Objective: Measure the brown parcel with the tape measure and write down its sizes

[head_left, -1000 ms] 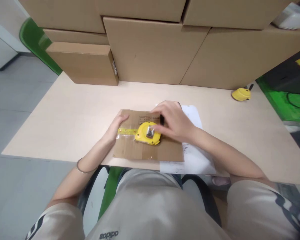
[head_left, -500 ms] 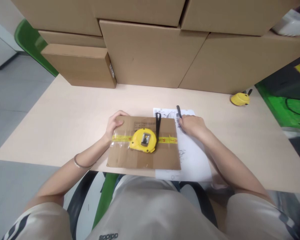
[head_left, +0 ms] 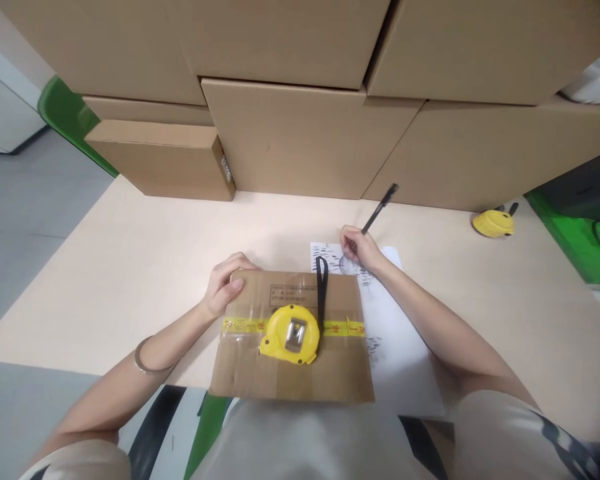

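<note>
My left hand [head_left: 226,283] grips the far left corner of a flat cardboard box [head_left: 250,380], its thumb on top. A yellow tape measure [head_left: 293,335] with a black wrist strap [head_left: 322,287] lies on the box, over a strip of yellow printed tape [head_left: 344,328]. In my right hand [head_left: 360,248] is a black pen [head_left: 381,207], held in a pinch with its upper end pointing up and right. The hand rests at the top of a white sheet of paper [head_left: 403,340] covered in part with dark marks. The pen's tip is hidden by my fingers.
Large cardboard boxes [head_left: 300,140] are stacked along the back of the table [head_left: 70,293]. A smaller carton [head_left: 165,160] stands at the back left. Another yellow tape measure [head_left: 494,223] sits at the back right. A green chair [head_left: 70,120] is beyond the left edge.
My right hand has moved left to the sheet's upper part, and the pen now leans to the right. My left hand stays on the box. The whole view has tilted upward slightly.
</note>
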Motion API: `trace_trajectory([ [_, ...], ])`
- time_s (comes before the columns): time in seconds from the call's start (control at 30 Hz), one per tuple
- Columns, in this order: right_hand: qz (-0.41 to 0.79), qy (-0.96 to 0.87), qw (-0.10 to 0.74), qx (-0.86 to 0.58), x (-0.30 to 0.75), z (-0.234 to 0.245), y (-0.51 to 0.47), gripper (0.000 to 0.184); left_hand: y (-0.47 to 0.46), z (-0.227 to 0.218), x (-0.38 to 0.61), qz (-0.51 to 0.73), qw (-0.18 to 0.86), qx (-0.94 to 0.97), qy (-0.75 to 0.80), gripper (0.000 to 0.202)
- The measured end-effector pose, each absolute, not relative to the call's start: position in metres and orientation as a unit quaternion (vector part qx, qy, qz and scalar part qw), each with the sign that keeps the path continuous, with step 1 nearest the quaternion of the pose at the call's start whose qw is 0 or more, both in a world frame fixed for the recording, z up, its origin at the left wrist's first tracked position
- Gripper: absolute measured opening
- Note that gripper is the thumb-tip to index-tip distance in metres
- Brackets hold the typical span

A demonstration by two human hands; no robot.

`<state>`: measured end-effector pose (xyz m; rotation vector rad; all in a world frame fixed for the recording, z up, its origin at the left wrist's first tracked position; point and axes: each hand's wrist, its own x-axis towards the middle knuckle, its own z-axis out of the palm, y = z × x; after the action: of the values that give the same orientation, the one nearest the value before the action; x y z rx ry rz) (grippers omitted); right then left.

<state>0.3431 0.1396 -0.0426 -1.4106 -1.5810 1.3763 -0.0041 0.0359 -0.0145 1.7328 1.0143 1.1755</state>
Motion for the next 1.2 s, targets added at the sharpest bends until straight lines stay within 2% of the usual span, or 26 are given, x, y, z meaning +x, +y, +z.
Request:
trace_trajectory([
  [0.07, 0.522, -0.59, 0.319, -0.527, 0.347, -0.051, 0.139, 0.045, 0.036, -0.015, -0.007, 0.45, 0.416, 0.688, 0.389, 0.048],
  [0.27, 0.524, -0.591, 0.356, -0.5, 0.348, -0.051, 0.14, 0.025, 0.034, -0.012, -0.003, 0.435, 0.498, 0.666, 0.345, 0.044],
  [0.4, 0.522, -0.599, 0.359, -0.49, 0.345, -0.045, 0.141, 0.034, 0.035, -0.013, -0.002, 0.423, 0.563, 0.643, 0.301, 0.045],
  [0.67, 0.478, -0.633, 0.337, -0.508, 0.344, -0.034, 0.134, 0.053, 0.032, -0.013, -0.001, 0.389, 0.631, 0.588, 0.325, 0.056],
  [1.2, 0.415, -0.683, 0.293, -0.525, 0.341, -0.033, 0.135, 0.049, 0.03, -0.01, 0.0, 0.393, 0.627, 0.581, 0.338, 0.053],
])
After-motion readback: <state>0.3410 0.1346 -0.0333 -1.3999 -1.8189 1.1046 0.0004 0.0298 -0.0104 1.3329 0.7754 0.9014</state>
